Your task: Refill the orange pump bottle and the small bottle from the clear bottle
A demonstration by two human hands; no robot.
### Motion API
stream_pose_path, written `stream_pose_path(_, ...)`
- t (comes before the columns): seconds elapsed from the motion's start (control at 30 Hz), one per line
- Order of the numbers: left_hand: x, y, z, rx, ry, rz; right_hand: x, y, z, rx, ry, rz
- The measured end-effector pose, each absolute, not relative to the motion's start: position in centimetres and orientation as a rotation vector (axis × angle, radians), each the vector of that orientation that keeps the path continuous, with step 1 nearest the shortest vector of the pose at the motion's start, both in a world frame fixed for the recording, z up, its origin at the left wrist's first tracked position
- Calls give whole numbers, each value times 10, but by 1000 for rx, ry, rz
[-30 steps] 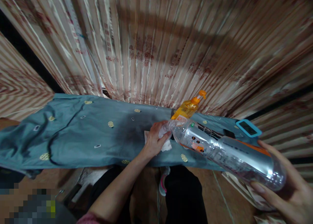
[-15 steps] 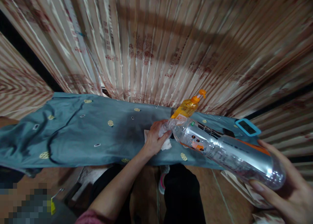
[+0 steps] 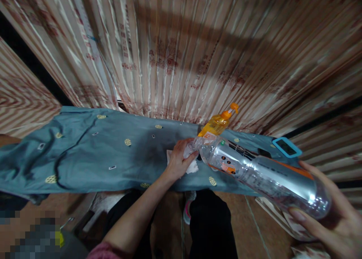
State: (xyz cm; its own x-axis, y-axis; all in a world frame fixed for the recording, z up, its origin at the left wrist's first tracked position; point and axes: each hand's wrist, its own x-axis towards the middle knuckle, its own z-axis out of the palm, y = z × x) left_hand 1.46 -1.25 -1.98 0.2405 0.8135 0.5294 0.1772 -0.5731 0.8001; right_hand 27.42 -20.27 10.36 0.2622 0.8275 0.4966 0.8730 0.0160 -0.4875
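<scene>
My right hand (image 3: 329, 217) grips the base end of a large clear plastic bottle (image 3: 263, 176) with a silver and orange label. The bottle is tilted, its neck pointing left and lower down toward my left hand. My left hand (image 3: 181, 157) is closed round a small clear plastic container (image 3: 190, 150), which meets the large bottle's mouth. How the two join is partly hidden by my fingers. Under my left hand lies a white tissue (image 3: 192, 167). Just behind the bottle's neck stands an orange pump bottle (image 3: 214, 125) of yellow liquid.
A blue-framed device (image 3: 287, 147) with a dark screen lies at the right end of the narrow surface, which is covered by a grey-green patterned cloth (image 3: 85, 153). Pleated curtains (image 3: 169, 55) hang right behind it. My legs are below its front edge.
</scene>
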Motion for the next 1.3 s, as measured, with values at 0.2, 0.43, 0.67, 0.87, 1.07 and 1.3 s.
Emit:
stream_pose_path(0.2,15,-12,-21,1915,890,1361,275,-203,102,-1816,-1517,-29)
stream_pose_path(0.43,14,-12,-20,1932,864,1387,275,-204,101,-1786,-1536,-30)
stream_pose_path(0.67,15,-11,-22,1951,852,1421,275,-201,104,-1756,-1663,-166)
stream_pose_path(0.87,15,-11,-23,1961,854,1431,276,-202,104,-1751,-1645,-169)
stream_pose_path(1.07,15,-11,-22,1958,869,1407,275,-202,105,-1750,-1683,-185)
stream_pose_path(1.3,15,-12,-21,1965,867,1404,280,-204,103,-1810,-1604,-121)
